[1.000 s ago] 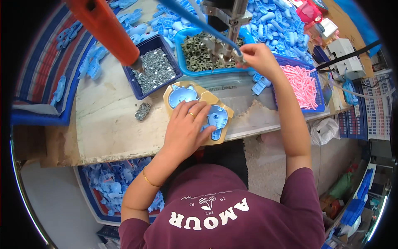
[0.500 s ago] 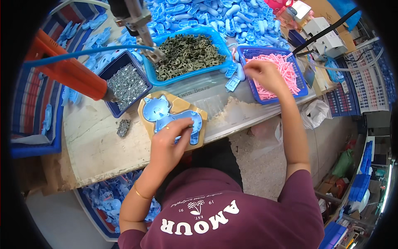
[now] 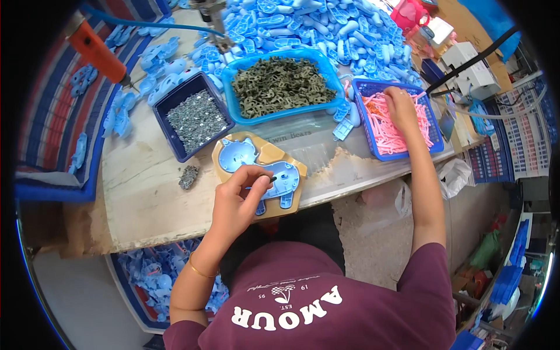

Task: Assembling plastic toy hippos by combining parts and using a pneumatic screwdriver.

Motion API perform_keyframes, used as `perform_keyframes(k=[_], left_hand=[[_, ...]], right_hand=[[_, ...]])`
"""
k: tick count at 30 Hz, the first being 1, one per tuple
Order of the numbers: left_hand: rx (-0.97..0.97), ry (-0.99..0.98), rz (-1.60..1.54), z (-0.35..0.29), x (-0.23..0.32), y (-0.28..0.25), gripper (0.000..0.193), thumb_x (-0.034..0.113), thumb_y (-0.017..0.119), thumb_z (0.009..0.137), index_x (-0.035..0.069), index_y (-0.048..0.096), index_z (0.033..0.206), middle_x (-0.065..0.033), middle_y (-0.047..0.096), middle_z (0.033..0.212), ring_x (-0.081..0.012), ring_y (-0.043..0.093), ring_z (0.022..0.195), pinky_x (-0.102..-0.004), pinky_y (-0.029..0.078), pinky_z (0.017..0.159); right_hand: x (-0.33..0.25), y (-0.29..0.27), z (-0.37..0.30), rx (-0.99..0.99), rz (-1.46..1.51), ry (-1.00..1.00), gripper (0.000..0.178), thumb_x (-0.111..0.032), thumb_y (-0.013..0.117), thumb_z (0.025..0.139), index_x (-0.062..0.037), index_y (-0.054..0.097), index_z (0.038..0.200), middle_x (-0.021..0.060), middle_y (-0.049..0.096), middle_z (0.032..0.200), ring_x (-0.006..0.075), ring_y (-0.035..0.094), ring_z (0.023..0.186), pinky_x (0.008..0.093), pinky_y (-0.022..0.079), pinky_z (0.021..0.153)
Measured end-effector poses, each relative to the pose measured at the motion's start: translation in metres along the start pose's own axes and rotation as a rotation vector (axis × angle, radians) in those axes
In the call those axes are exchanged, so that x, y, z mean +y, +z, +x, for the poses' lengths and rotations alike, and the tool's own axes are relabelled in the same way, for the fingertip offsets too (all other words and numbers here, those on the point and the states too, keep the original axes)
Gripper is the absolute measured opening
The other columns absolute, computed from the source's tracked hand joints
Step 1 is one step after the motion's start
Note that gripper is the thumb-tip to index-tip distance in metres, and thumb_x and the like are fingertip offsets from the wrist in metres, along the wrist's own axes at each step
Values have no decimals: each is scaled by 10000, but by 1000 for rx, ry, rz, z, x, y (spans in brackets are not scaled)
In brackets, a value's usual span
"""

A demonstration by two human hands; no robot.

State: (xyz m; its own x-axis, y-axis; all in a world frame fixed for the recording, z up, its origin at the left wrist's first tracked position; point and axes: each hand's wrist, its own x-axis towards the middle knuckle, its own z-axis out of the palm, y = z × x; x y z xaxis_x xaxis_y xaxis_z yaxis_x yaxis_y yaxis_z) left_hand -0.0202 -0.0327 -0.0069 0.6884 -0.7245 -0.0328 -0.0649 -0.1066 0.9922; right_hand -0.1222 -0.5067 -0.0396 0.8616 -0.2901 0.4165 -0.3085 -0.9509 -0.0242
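Note:
A blue cat-shaped plastic half shell (image 3: 286, 175) lies hollow side up in a tan holder (image 3: 226, 172) at the table's front edge. Over its middle, my left hand (image 3: 240, 195) pinches a small dark part (image 3: 272, 179) between thumb and forefinger. My right hand (image 3: 402, 109) reaches into a blue basket (image 3: 384, 156) of thin pink plastic strips (image 3: 382, 131). Its fingers are drawn together among the strips; what they hold, if anything, is hidden.
A light-blue tray (image 3: 256, 121) holds dark green-brown parts; beside it stands a navy bin (image 3: 181, 153) of small silvery screws. An orange electric screwdriver (image 3: 96, 49) hangs at the left. Blue shells (image 3: 326, 29) are heaped at the back.
My right hand has moved from above the basket's left side down into the pink strips. My left hand has lifted slightly off the shell, bringing the dark part into clearer sight.

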Motion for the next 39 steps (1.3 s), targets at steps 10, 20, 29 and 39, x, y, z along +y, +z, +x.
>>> perform_keyframes(k=[10,20,29,39], left_hand=[[112,-91,-189,-1,-10,-9,185,141,558,1046,-40,600,1051,-117,733,999,-173,733,921,-281,586,770],[128,-110,-265,2,-7,0,184,152,590,1033,-23,609,979,-76,718,865,-127,723,857,-255,580,741],[106,-56,-92,-4,-5,-3,187,158,597,1024,-21,601,968,-82,717,786,-125,725,798,-268,567,703],[-127,-109,-111,-2,1,-21,197,177,574,1044,-5,589,969,-52,683,874,-106,695,794,-236,565,683]], right_hand=[[-75,-42,15,-275,1210,377,191,-205,571,1045,-60,616,1160,60,692,1069,123,658,1002,276,529,856],[-268,-86,-36,-564,1046,-102,156,-121,702,939,6,703,1031,77,724,843,146,694,731,287,536,674],[-273,-78,-40,-495,864,-188,147,-137,721,921,-11,713,997,84,727,809,165,702,684,296,540,633],[-277,-82,-37,-587,954,-233,162,-135,753,889,-24,718,1002,118,729,805,232,727,713,309,556,635]])
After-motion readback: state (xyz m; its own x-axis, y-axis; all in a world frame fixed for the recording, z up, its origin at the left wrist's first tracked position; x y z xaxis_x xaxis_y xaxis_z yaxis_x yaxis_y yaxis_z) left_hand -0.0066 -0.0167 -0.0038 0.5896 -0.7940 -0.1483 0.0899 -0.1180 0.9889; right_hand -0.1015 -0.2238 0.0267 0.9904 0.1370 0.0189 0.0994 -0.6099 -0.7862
